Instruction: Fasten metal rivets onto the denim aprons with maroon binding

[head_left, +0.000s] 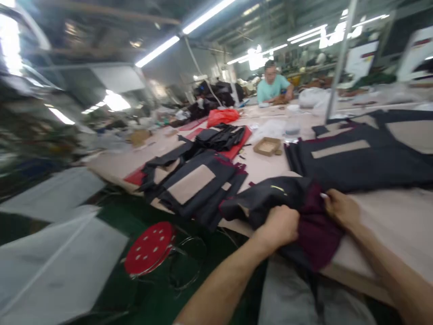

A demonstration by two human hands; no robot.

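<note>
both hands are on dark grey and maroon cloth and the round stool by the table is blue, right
In the head view, the round stool by the pale pink table is red, not blue; the left hand and right hand are on the dark grey and maroon cloth.

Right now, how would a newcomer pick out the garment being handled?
Find the long pale table. At its near edge, the left hand and right hand hold a crumpled dark garment. Unlike the flatter piles on either side, it shows a broad maroon section.

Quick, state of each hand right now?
Left hand: closed, gripping the dark grey garment.
Right hand: closed, holding the garment's maroon fabric near its edge.
</note>
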